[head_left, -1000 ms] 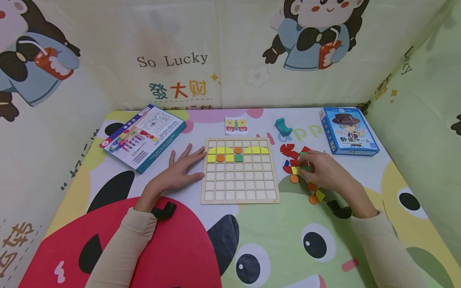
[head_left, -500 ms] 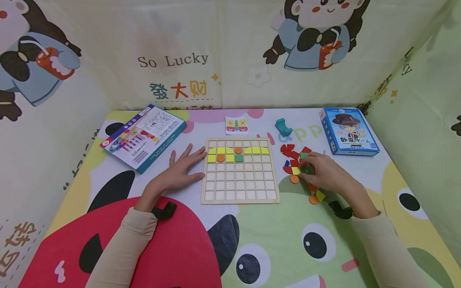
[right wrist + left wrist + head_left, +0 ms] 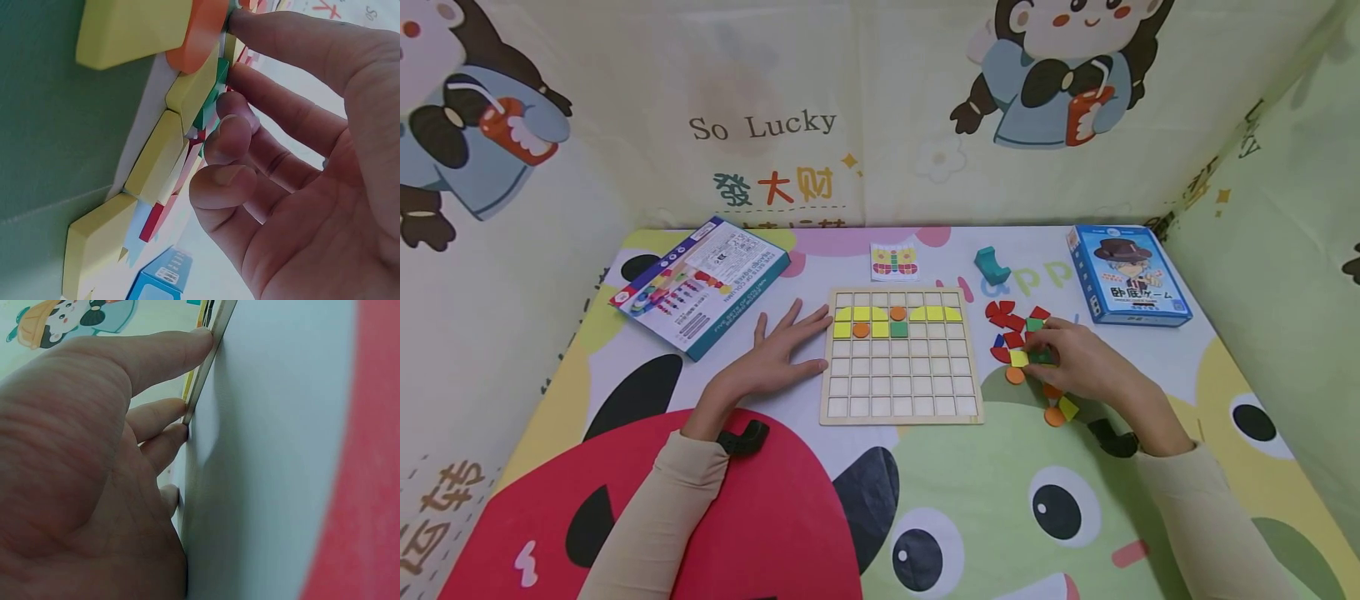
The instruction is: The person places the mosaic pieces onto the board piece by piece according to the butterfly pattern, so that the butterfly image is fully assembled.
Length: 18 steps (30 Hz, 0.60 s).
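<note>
Spread fingers of my left hand (image 3: 778, 357) rest against the left edge of a wooden grid board (image 3: 901, 387); the left wrist view shows the thumb and fingertips at the board's rim (image 3: 203, 369). Yellow, orange and green pieces fill part of its upper rows. Over the loose pieces right of the board, my right hand (image 3: 1078, 360) pinches a yellow square tile (image 3: 1018, 358) between thumb and index finger. Beside it are a green piece (image 3: 1036, 324), red pieces (image 3: 1000, 315) and an orange disc (image 3: 1015, 376). My palm hides some pieces.
A butterfly pattern card (image 3: 895, 262) lies behind the board, with a teal curved block (image 3: 992, 265) to its right. One flat box (image 3: 703, 287) lies at the left, and a blue game box (image 3: 1127, 275) at the back right. More yellow blocks (image 3: 156, 156) sit below the right hand.
The yellow square tile has shifted very slightly toward the person at the right hand's fingertips. My left hand stays at the board's edge, and the board pieces look the same.
</note>
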Each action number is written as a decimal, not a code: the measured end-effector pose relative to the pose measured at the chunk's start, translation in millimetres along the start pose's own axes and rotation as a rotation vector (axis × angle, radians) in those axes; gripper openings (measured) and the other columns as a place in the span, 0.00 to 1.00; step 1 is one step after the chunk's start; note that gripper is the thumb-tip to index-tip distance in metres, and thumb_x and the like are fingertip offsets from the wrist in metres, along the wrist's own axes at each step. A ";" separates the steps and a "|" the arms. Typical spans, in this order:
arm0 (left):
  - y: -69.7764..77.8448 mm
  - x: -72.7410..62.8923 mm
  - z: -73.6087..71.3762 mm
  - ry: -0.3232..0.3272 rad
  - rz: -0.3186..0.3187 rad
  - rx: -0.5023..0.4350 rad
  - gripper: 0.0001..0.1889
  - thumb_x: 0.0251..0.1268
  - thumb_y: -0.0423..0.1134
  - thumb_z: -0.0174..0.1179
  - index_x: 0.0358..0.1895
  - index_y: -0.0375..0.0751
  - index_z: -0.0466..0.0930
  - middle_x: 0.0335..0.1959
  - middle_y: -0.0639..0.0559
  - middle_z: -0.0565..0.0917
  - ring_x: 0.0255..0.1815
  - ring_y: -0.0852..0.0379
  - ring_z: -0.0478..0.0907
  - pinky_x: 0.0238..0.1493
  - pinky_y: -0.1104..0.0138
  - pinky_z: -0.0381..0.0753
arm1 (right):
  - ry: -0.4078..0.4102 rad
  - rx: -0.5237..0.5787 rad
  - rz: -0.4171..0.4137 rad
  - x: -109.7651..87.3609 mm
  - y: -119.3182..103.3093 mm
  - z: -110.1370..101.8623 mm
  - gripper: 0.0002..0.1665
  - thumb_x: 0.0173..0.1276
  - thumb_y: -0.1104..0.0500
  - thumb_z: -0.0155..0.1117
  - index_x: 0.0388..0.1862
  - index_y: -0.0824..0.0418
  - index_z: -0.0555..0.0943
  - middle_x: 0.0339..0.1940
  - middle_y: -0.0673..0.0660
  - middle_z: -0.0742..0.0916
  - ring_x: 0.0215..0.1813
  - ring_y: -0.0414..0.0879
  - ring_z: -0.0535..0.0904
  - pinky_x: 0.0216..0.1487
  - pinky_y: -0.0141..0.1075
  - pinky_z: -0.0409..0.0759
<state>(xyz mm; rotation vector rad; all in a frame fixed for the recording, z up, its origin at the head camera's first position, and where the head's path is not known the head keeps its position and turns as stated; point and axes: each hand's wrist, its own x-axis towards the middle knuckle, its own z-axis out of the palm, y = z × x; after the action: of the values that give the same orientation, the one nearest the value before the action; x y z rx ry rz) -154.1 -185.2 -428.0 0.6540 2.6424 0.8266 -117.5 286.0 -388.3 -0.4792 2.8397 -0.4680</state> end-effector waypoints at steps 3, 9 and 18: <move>0.0 0.4 0.0 0.000 -0.001 -0.005 0.43 0.72 0.53 0.65 0.86 0.53 0.57 0.90 0.50 0.53 0.92 0.38 0.31 0.79 0.29 0.15 | -0.003 -0.006 0.000 0.0 -0.3 0.1 0.21 0.66 0.55 0.79 0.55 0.63 0.89 0.56 0.66 0.87 0.56 0.60 0.83 0.52 0.51 0.91; 1.2 -0.8 -0.2 0.000 0.000 -0.011 0.43 0.72 0.52 0.66 0.86 0.53 0.58 0.90 0.51 0.53 0.92 0.40 0.30 0.80 0.30 0.15 | -0.001 -0.027 0.004 -0.9 -0.2 0.7 0.21 0.67 0.55 0.78 0.55 0.63 0.88 0.57 0.66 0.87 0.58 0.61 0.83 0.54 0.53 0.90; 2.2 -0.8 -0.5 -0.001 -0.004 -0.004 0.43 0.72 0.52 0.66 0.86 0.53 0.58 0.90 0.51 0.53 0.92 0.39 0.31 0.80 0.29 0.15 | 0.045 -0.009 -0.012 1.8 -2.2 -3.6 0.18 0.67 0.54 0.77 0.51 0.62 0.89 0.54 0.65 0.88 0.53 0.58 0.83 0.48 0.46 0.89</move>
<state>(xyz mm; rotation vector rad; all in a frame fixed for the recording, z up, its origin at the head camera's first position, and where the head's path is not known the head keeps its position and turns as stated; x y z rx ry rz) -153.0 -184.3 -426.2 0.6475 2.6401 0.8299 -119.5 284.3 -384.5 -0.4943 2.8848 -0.4751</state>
